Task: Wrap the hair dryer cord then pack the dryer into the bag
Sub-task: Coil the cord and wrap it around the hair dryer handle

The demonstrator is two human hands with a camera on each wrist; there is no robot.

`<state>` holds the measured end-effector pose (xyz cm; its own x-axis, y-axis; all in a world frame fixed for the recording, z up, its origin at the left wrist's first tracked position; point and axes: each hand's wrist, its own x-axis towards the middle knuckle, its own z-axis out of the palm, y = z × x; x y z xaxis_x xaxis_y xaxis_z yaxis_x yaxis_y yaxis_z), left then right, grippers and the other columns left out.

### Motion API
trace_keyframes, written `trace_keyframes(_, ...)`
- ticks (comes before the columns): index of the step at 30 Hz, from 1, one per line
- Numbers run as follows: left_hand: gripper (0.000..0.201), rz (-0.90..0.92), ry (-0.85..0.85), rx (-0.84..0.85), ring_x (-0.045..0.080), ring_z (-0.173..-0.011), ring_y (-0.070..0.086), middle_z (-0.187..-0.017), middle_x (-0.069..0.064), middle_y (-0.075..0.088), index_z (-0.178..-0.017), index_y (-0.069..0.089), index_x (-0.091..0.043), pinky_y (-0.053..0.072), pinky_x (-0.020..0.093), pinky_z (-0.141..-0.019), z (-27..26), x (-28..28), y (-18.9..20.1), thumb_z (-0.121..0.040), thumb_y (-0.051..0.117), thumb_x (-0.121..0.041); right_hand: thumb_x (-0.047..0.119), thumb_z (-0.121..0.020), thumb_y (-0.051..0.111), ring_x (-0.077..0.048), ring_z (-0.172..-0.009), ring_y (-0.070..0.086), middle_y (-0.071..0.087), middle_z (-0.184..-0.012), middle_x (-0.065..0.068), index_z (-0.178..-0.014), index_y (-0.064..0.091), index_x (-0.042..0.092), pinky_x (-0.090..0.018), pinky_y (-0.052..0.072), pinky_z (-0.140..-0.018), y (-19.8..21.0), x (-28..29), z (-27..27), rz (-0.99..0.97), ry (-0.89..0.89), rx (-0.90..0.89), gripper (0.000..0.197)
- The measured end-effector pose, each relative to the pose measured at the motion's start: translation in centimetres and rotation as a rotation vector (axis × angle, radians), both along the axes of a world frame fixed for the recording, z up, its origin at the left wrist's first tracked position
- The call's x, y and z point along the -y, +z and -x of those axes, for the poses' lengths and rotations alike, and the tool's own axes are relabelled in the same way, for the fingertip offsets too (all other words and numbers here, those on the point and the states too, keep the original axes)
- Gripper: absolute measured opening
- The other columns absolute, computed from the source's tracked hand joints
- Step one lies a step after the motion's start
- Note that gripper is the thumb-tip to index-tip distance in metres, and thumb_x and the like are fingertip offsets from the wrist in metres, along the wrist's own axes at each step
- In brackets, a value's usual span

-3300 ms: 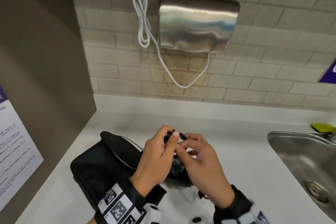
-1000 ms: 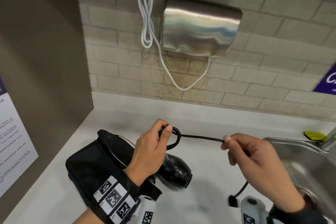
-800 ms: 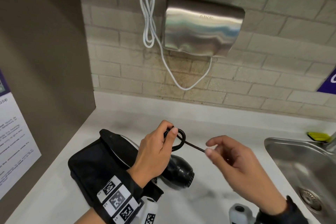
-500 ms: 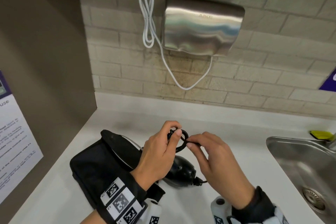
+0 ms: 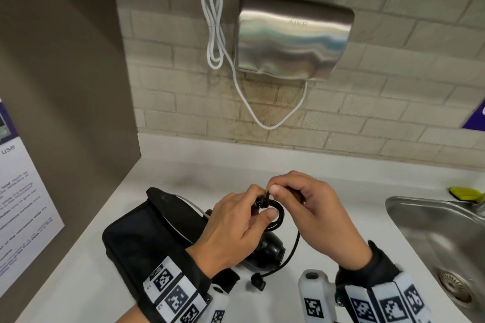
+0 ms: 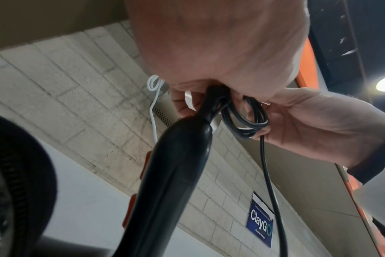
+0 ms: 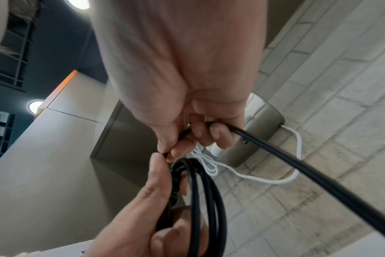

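A black hair dryer [image 5: 267, 250] stands nozzle-down on the white counter, its handle [image 6: 178, 165] pointing up. My left hand [image 5: 233, 225] grips the handle's top and holds a small coil of black cord [image 5: 275, 214] there, with the coil [image 6: 244, 121] gathered against its fingers. My right hand [image 5: 312, 207] pinches the free cord [image 7: 275, 146] just above the coil, fingertips meeting the left hand's. The loose end hangs down to the plug [image 5: 258, 280] on the counter. A black bag [image 5: 147, 236] lies open at the left, partly under my left forearm.
A steel sink [image 5: 441, 238] is sunk into the counter at the right, with a yellow-green item [image 5: 464, 193] behind it. A steel wall dryer [image 5: 291, 37] with a white cable [image 5: 215, 34] hangs on the brick wall. A brown side panel [image 5: 60, 86] closes the left.
My right hand, which had drawn the cord out to the right, came back to the left hand and laid another loop on the coil. The plug end now hangs shorter.
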<state>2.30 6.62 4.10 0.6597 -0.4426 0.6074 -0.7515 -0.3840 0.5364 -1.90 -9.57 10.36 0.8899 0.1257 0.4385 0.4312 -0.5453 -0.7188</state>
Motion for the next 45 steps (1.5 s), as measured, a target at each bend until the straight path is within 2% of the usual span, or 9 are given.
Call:
trace_keyframes(8, 0.023, 0.076, -0.005, -0.036, 0.01, -0.059, 0.042, -0.06, -0.016, 0.039, -0.086, 0.034, -0.044, 0.029, 0.016, -0.06, 0.0, 0.0, -0.5, -0.095, 0.028, -0.064, 0.013, -0.086, 0.071, -0.008, -0.069, 0.062, 0.07, -0.074, 0.004, -0.088, 0.071, 0.013, -0.019, 0.049, -0.065, -2.4, -0.5, -1.2, -0.46, -0.033, -0.015, 0.002)
trace_keyframes(15, 0.025, 0.213, 0.001, -0.174, 0.005, -0.054, 0.042, -0.064, -0.019, 0.049, -0.089, 0.045, -0.035, 0.03, 0.016, -0.055, 0.2, 0.1, -0.9, -0.096, 0.036, -0.057, 0.035, -0.094, 0.059, -0.015, -0.08, 0.066, 0.071, -0.093, -0.002, -0.099, 0.074, 0.021, -0.031, 0.052, -0.07, -4.8, -1.3, -0.4, -0.428, -0.075, 0.011, 0.022)
trace_keyframes(19, 0.026, 0.285, 0.026, -0.251, 0.002, -0.054, 0.048, -0.067, -0.013, 0.055, -0.096, 0.049, -0.031, 0.036, 0.015, -0.056, -0.2, -0.3, -1.0, -0.095, 0.039, -0.055, 0.016, -0.085, 0.073, -0.03, -0.078, 0.064, 0.07, -0.098, -0.008, -0.108, 0.072, 0.025, -0.036, 0.055, -0.072, -5.3, -1.2, 0.2, -0.372, -0.005, -0.068, 0.025)
trace_keyframes(24, 0.026, 0.372, -0.021, -0.337, 0.004, -0.052, 0.044, -0.062, -0.011, 0.053, -0.109, 0.056, -0.033, 0.038, 0.017, -0.055, 0.5, -0.2, -0.4, -0.097, 0.043, -0.051, 0.004, -0.089, 0.068, -0.019, -0.097, 0.072, 0.077, -0.101, -0.003, -0.106, 0.074, 0.019, -0.038, 0.057, -0.09, -4.2, -0.4, 0.0, -0.279, 0.056, -0.159, 0.023)
trace_keyframes(29, 0.022, 0.45, -0.085, -0.443, -0.001, -0.07, 0.054, -0.075, -0.014, 0.06, -0.095, 0.062, -0.018, 0.043, 0.012, -0.07, 0.5, 0.0, 0.6, -0.097, 0.049, -0.035, 0.009, -0.091, 0.067, -0.017, -0.096, 0.069, 0.074, -0.096, -0.001, -0.099, 0.069, 0.019, -0.036, 0.053, -0.092, -4.0, -0.5, -0.1, -0.183, 0.033, -0.167, 0.012)
trace_keyframes(33, 0.023, 0.42, -0.048, -0.473, 0.0, -0.078, 0.058, -0.081, -0.013, 0.063, -0.091, 0.062, -0.02, 0.043, 0.011, -0.075, 0.3, 0.1, 0.8, -0.098, 0.048, -0.037, 0.01, -0.088, 0.07, -0.009, -0.095, 0.066, 0.071, -0.096, 0.012, -0.095, 0.067, 0.023, -0.018, 0.049, -0.086, -4.3, -1.2, 0.2, -0.114, -0.06, -0.058, 0.015)
trace_keyframes(37, 0.025, 0.346, 0.028, -0.464, 0.012, -0.102, 0.058, -0.097, -0.007, 0.062, -0.093, 0.061, -0.025, 0.045, 0.024, -0.09, 0.3, 0.2, 0.7, -0.099, 0.044, -0.043, 0.013, -0.082, 0.074, -0.011, -0.094, 0.066, 0.07, -0.092, 0.012, -0.095, 0.062, 0.033, -0.024, 0.051, -0.085, -5.0, -1.9, 0.2, -0.062, -0.177, 0.068, 0.026)
trace_keyframes(40, 0.047, 0.339, 0.047, -0.488, 0.02, -0.094, 0.06, -0.094, 0.005, 0.064, -0.09, 0.062, -0.016, 0.049, 0.033, -0.085, 0.3, 0.5, 0.7, -0.095, 0.037, -0.056, 0.011, -0.079, 0.077, -0.01, -0.1, 0.065, 0.071, -0.086, 0.007, -0.102, 0.043, 0.041, -0.018, 0.048, -0.087, -5.3, -2.0, 0.2, -0.184, -0.213, 0.075, 0.051)
trace_keyframes(45, 0.049, 0.481, -0.047, -0.629, 0.019, -0.088, 0.065, -0.089, 0.012, 0.07, -0.084, 0.066, -0.014, 0.049, 0.031, -0.086, 0.4, 0.9, 1.6, -0.094, 0.042, -0.055, 0.019, -0.086, 0.061, -0.02, -0.103, 0.063, 0.07, -0.093, 0.012, -0.091, 0.063, 0.023, -0.033, 0.048, -0.083, -6.0, -2.0, 0.1, 0.215, -0.315, 0.497, 0.006)
